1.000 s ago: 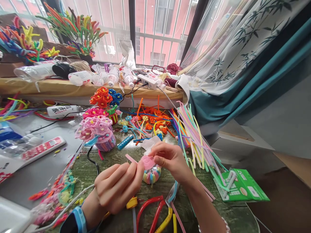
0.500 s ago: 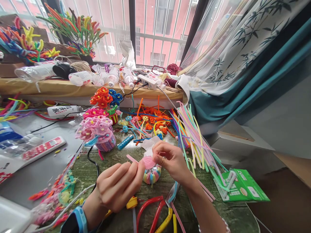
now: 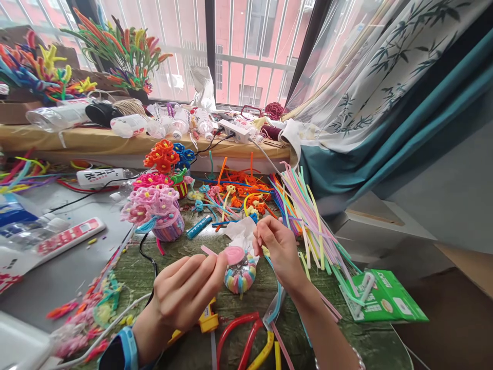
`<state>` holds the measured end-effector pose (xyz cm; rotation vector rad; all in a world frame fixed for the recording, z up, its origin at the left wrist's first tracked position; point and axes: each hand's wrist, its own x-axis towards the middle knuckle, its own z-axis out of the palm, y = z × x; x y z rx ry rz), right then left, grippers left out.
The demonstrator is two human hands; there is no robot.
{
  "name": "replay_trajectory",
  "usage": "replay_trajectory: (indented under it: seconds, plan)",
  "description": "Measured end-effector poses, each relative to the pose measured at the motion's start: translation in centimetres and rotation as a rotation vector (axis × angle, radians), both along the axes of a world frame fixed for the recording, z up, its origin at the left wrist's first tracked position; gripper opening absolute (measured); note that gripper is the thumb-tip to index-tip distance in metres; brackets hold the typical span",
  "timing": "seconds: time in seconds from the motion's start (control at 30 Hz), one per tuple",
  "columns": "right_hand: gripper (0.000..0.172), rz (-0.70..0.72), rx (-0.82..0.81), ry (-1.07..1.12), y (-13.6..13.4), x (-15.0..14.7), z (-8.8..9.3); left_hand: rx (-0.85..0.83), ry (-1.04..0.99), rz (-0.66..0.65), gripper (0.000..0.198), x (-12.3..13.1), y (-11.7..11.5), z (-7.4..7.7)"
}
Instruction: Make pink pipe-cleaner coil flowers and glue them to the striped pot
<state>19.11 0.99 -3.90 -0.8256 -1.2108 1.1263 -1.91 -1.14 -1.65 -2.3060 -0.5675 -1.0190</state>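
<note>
Left hand [image 3: 185, 293] has its fingers pressed together along a pink chenille stem [image 3: 209, 251], pinching it close to a flat pink coiled disc [image 3: 234, 255]. Right hand [image 3: 281, 252] pinches thumb and forefinger together just beside the disc; a teal chenille stem [image 3: 278, 298] drops from under it, though I can't tell whether it's gripped. The disc seems to sit on a striped chenille cup [image 3: 239, 281] standing on the bench [image 3: 131, 288]. All of it should feel light and soft, springy where wire runs inside, so I'd hold the stem near the disc, not the fuzzy coil, which could crush. Just behind lies a crumpled tissue [image 3: 242, 231]; a bundle of pastel chenille stems [image 3: 308, 226] fans out to the right, and a pink chenille bouquet [image 3: 151, 203] stands to the left.
</note>
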Motion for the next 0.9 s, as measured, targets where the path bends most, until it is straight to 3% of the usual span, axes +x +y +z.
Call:
replay_trajectory:
  seconds: [0.2,0.33,0.53,0.67,0.8,0.9]
  plan:
    - [0.043,-0.043,-0.014,-0.078,0.0,-0.1,0.3,-0.077,-0.103,0.002,0.022,0.0,0.3,-0.8]
    - [0.034,-0.013,-0.020,-0.022,-0.3,-0.2,0.7,-0.142,-0.223,0.016,0.022,0.3,1.0,-1.4]
    - [0.019,0.018,-0.043,0.071,-0.2,-0.3,0.6,-0.241,-0.375,0.052,0.015,1.1,1.5,-0.9]
    - [0.018,-0.061,-0.088,0.082,-0.2,-0.2,0.6,-0.316,-0.440,0.083,0.014,1.1,1.5,-0.8]
    - [0.030,-0.192,-0.103,0.030,-0.1,-0.3,0.7,-0.421,-0.503,0.129,0.008,1.0,1.3,-0.8]
    - [0.038,-0.302,-0.064,-0.115,-0.2,-0.4,0.7,-0.633,-0.593,0.154,0.003,1.0,1.2,-0.8]
